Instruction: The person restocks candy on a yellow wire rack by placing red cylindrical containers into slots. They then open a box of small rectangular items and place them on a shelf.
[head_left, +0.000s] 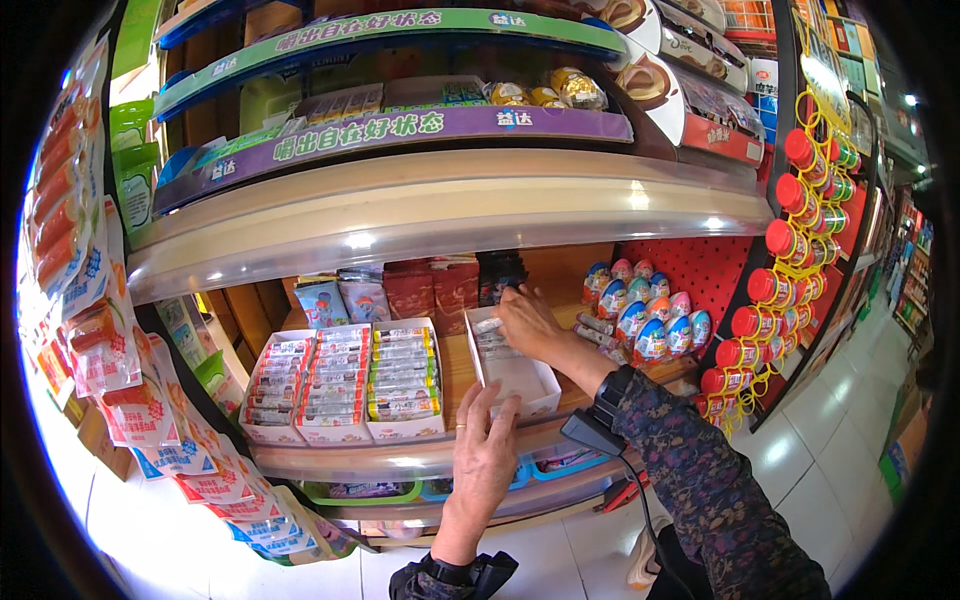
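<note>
A white open-topped carton (517, 379) sits on the wooden shelf, with a few wrapped sticks (496, 351) at its back and bare floor toward the front. My right hand (529, 322) reaches over the carton's back, its fingers on a tilted wrapped stick (487, 325); the fingertips are partly hidden. At the carton's front left corner is my left hand (484, 435), fingers apart and holding nothing. More loose wrapped sticks (596, 330) lie on the shelf to the carton's right. Several filled cartons of sticks (405, 375) stand in a row to its left.
Surprise eggs (649, 337) cluster at the shelf's right. Packets (409, 292) stand behind the cartons. A clear-fronted ledge (450, 191) overhangs from above. Red-capped jars (784, 236) hang in a yellow rack at right, hanging snack bags (97, 300) at left. Coloured trays (360, 499) sit below.
</note>
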